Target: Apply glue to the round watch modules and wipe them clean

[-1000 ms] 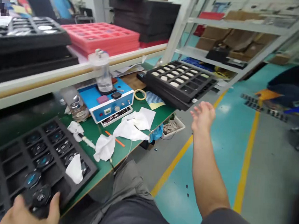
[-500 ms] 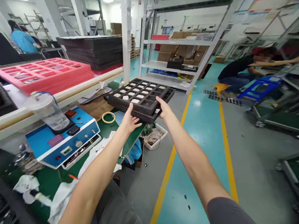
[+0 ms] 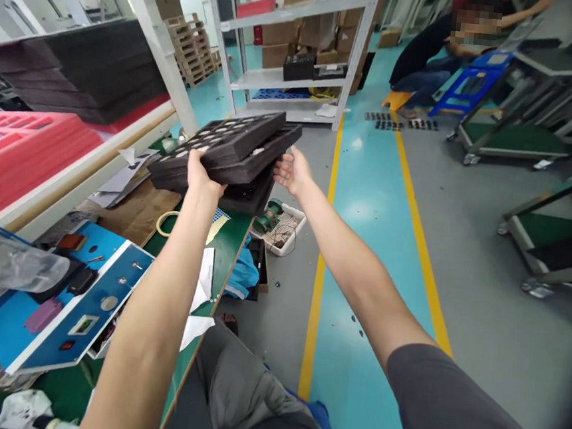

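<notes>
A stack of black foam trays (image 3: pixel 244 145) with square compartments, several holding pale pieces, is raised and tilted at the far end of the green bench. My left hand (image 3: pixel 203 179) grips its near edge, thumb on top and fingers underneath. At the right corner of the stack is my right hand (image 3: pixel 294 172), fingers apart and slightly bent, close beside the edge; whether they touch it I cannot tell. Beneath the raised trays lies another black tray (image 3: pixel 247 201), partly hidden.
On the bench (image 3: pixel 228 239) are a blue-topped machine (image 3: pixel 102 305), a tape roll (image 3: pixel 165 222) and papers. Pink foam trays (image 3: pixel 22 145) sit at left. A white bin (image 3: pixel 284 231) stands on the floor, a shelf rack (image 3: pixel 288 74) beyond. A person (image 3: pixel 429 60) crouches near carts.
The upper black trays have been raised and tilted, opening a gap above the lower tray. My left hand has closed on the near edge; my right has loosened from the corner. The view has shifted.
</notes>
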Demonstrator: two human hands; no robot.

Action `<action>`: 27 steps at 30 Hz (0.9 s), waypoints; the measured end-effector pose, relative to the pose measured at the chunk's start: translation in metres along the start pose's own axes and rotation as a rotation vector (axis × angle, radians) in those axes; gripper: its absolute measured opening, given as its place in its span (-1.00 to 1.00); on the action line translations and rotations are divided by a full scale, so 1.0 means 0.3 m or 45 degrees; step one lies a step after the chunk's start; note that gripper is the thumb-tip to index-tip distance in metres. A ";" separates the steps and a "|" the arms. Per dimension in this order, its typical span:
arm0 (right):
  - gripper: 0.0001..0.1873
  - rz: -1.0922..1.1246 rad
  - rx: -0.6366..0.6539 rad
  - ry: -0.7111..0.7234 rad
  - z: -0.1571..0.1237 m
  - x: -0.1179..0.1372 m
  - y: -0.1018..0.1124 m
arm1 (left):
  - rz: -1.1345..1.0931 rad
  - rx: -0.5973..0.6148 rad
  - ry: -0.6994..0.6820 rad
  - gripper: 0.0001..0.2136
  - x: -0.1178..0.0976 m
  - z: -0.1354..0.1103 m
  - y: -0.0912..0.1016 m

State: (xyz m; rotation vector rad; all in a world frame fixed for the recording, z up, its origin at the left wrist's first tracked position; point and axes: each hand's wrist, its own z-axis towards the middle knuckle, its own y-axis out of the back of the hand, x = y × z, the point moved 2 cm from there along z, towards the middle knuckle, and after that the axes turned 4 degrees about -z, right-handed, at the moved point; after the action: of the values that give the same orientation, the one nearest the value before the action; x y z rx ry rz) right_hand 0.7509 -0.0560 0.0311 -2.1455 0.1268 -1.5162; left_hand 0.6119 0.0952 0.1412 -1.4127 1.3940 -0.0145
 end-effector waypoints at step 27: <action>-0.60 0.120 -0.214 -0.043 0.101 -0.213 -0.249 | -0.012 0.073 -0.140 -0.86 -0.157 -0.036 -0.061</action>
State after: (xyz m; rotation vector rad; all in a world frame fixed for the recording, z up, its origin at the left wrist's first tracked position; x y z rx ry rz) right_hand 0.7387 0.0422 0.0024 -2.2596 0.3498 -1.4604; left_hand 0.6030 0.1162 0.1875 -1.3526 1.2867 0.0162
